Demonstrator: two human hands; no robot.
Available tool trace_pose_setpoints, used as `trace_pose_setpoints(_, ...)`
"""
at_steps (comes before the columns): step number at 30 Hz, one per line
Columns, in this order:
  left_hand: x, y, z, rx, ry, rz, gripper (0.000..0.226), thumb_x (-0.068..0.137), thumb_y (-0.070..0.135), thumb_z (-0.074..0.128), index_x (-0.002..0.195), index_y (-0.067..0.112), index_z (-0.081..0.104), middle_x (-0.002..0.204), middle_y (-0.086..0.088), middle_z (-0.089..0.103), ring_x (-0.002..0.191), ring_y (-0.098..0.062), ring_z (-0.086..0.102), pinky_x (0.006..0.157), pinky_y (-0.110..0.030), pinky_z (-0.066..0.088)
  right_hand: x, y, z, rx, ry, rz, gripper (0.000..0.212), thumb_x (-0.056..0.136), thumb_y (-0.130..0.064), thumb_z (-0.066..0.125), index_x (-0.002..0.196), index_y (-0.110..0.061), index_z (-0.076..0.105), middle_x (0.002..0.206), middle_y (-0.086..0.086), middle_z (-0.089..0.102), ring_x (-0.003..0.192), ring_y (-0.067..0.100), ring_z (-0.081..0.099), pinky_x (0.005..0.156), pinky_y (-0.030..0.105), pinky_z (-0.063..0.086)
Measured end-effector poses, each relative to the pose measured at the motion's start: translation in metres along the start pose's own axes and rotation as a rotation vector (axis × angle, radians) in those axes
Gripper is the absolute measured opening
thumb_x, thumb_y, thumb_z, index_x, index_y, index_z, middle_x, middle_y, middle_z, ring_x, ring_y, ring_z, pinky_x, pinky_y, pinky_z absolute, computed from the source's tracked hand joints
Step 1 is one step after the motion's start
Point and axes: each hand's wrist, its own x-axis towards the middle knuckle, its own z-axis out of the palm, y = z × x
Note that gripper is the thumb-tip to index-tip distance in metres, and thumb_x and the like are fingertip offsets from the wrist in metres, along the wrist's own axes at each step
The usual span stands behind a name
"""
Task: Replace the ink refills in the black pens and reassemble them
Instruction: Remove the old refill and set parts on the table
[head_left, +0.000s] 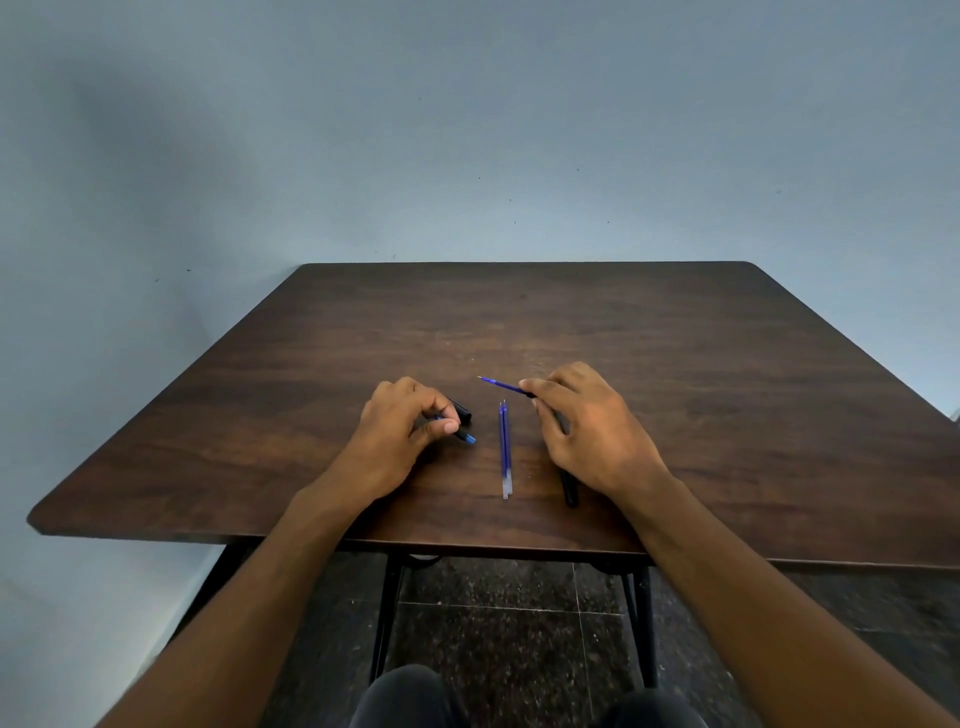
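1. head view: a dark wooden bench (675, 364) stands against a pale blue wall (467, 130), and both forearms reach over its near edge.
2. the left hand (400, 431) rests on the bench left of centre, its fingers curled round a short black pen piece (462, 413) whose blue end (470, 439) pokes out past the thumb.
3. the right hand (587, 421) lies right of centre, its fingertips pinching a blue refill (501, 385) that points left and away, tip raised off the wood.
4. a black pen barrel (570, 491) lies under that hand, its near end showing below the palm.
5. two spare refills (505, 452) lie side by side, touching, between the hands, tips pointing away.
6. dark speckled floor tiles (519, 623) and black bench legs (387, 613) show below.
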Motion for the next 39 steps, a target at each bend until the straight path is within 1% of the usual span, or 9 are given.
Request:
trace_pose_setpoints(2,-0.001,0.001,-0.001,0.013,0.008,-0.015,0.012,0.091,0.028,0.069,0.094,0.039,0.068,0.103,0.013,0.059,0.102,-0.010,0.047,0.082,-0.025,0.040,0.000,0.001,0.000,0.005,0.006,0.000,0.030,0.092,-0.006,0.067,0.121,-0.006,0.072,0.097,0.004,0.066,0.094,0.018,0.059,0.078,0.020,0.044)
trace_pose_setpoints(5,-0.002,0.003,-0.001,0.021,0.015,-0.027,0.012,0.091,0.027,0.070,0.096,0.038,0.069,0.105,0.013,0.058,0.103,-0.009,0.045,0.079,-0.019,0.035,0.000,0.000,0.000,0.000,0.002,-0.003,0.030,0.092,-0.005,0.068,0.121,-0.006,0.071,0.097,0.005,0.066,0.094,0.018,0.059,0.078,0.023,0.046)
trace_pose_setpoints(8,-0.002,0.002,-0.002,0.000,0.018,-0.040,0.014,0.090,0.026,0.071,0.097,0.039,0.069,0.106,0.012,0.057,0.103,-0.010,0.046,0.080,-0.023,0.038,0.000,0.000,-0.001,0.004,-0.006,-0.003,0.030,0.092,-0.006,0.067,0.122,-0.006,0.071,0.097,0.005,0.066,0.094,0.019,0.059,0.078,0.026,0.050)
trace_pose_setpoints(13,-0.003,0.004,-0.001,0.034,0.040,-0.039,0.016,0.089,0.023,0.073,0.101,0.034,0.073,0.107,0.011,0.058,0.105,-0.011,0.047,0.086,-0.029,0.042,0.000,0.001,0.000,-0.006,-0.011,0.002,0.030,0.093,-0.008,0.066,0.122,-0.006,0.071,0.098,0.005,0.066,0.095,0.018,0.059,0.080,0.022,0.046)
trace_pose_setpoints(20,-0.003,0.003,-0.001,-0.012,0.056,-0.047,0.019,0.090,0.016,0.072,0.098,0.033,0.072,0.106,0.008,0.059,0.105,-0.013,0.049,0.089,-0.035,0.047,0.001,-0.001,-0.001,-0.007,-0.020,0.002,0.031,0.093,-0.009,0.066,0.124,-0.008,0.070,0.100,0.004,0.067,0.096,0.017,0.059,0.080,0.028,0.053)
trace_pose_setpoints(29,-0.005,0.001,0.000,-0.064,0.123,-0.037,0.009,0.092,0.024,0.069,0.098,0.030,0.072,0.098,0.013,0.059,0.095,-0.005,0.049,0.075,-0.015,0.036,0.001,-0.004,-0.002,-0.030,-0.021,-0.003,0.031,0.093,-0.009,0.067,0.124,-0.008,0.070,0.099,0.003,0.066,0.094,0.015,0.058,0.078,0.026,0.052)
trace_pose_setpoints(32,-0.007,0.008,-0.002,-0.094,0.164,-0.037,0.005,0.093,0.026,0.068,0.093,0.031,0.069,0.092,0.015,0.059,0.090,-0.004,0.053,0.073,-0.015,0.039,0.001,-0.002,0.000,-0.032,0.024,-0.016,0.029,0.092,-0.008,0.068,0.121,-0.007,0.071,0.097,0.003,0.066,0.093,0.016,0.058,0.077,0.027,0.052)
trace_pose_setpoints(35,-0.009,0.015,-0.002,-0.078,0.179,-0.007,0.003,0.093,0.029,0.068,0.095,0.032,0.067,0.091,0.017,0.061,0.089,-0.004,0.057,0.077,-0.018,0.046,0.001,-0.003,-0.001,-0.050,0.043,-0.020,0.030,0.091,-0.007,0.069,0.121,-0.006,0.071,0.096,0.004,0.067,0.092,0.018,0.059,0.076,0.030,0.054)
trace_pose_setpoints(39,-0.010,0.024,0.000,-0.105,0.209,0.017,0.004,0.093,0.028,0.069,0.095,0.026,0.071,0.091,0.015,0.065,0.089,-0.005,0.059,0.079,-0.020,0.048,0.004,-0.008,-0.004,-0.083,0.039,-0.051,0.031,0.090,-0.008,0.070,0.121,-0.006,0.070,0.095,0.004,0.068,0.090,0.019,0.059,0.074,0.033,0.055)
